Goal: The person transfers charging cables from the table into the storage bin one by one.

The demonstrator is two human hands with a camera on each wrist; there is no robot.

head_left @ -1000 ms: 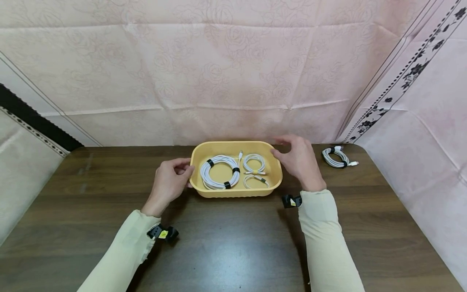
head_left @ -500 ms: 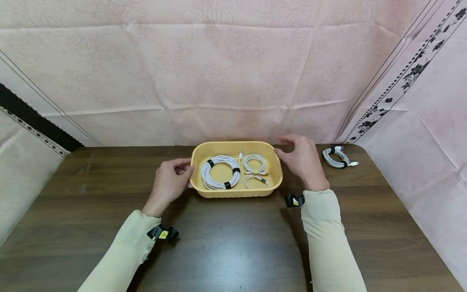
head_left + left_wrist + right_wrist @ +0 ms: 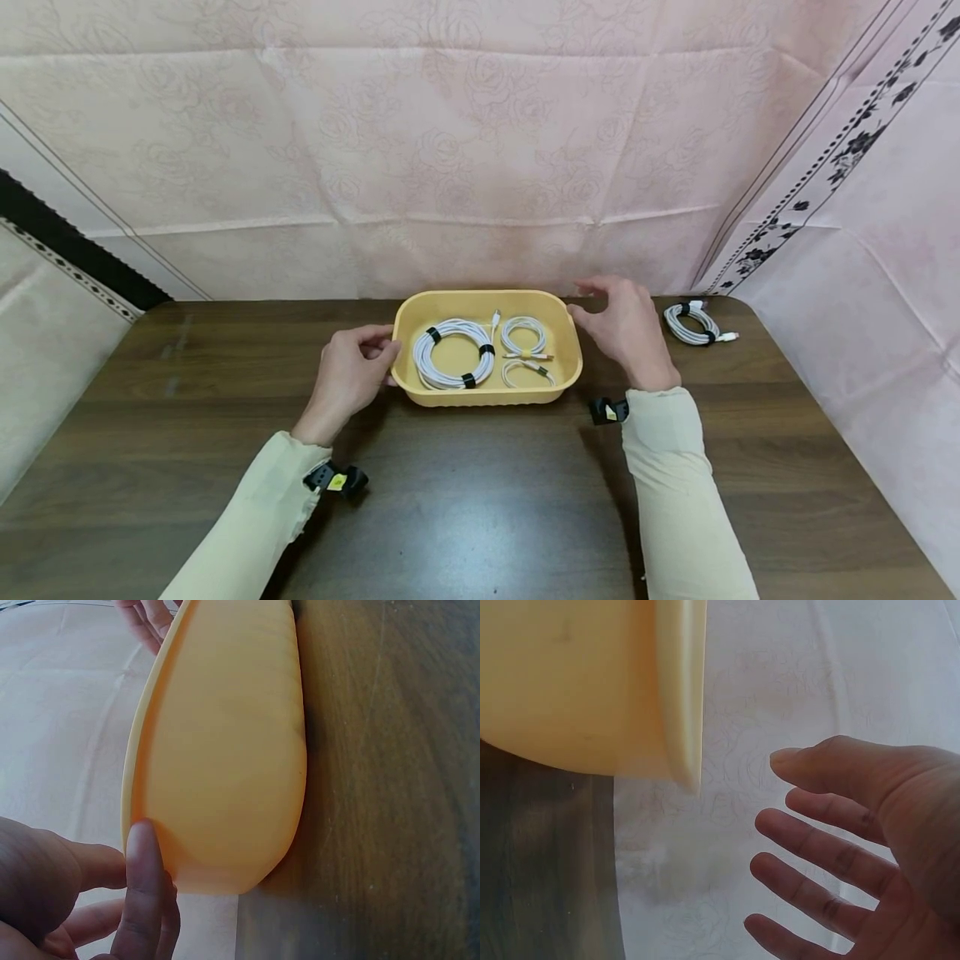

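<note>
A yellow plastic bin (image 3: 487, 398) sits at the back of the table, holding several coiled cables. My left hand (image 3: 348, 371) pinches its left rim, with a finger (image 3: 142, 855) against the outer wall just under the lip. Off the right end, my right hand (image 3: 628, 333) has its fingers relaxed and spread; the right wrist view shows a gap between thumb (image 3: 802, 766) and rim. Inside lie a large white cable coil (image 3: 422, 357) with black straps, a smaller white coil (image 3: 507, 337) with a yellow tie, and a short white cable (image 3: 508, 372) with a dark tie.
Another coiled white cable (image 3: 681, 331) with black straps lies at the table's back right corner. Behind the wooden table (image 3: 465, 500) hangs a pale pink rose-patterned cloth (image 3: 450, 167), close to the bin's far side.
My right hand has shifted slightly right, away from the bin's right rim. The left hand, bin and cables have stayed in place.
</note>
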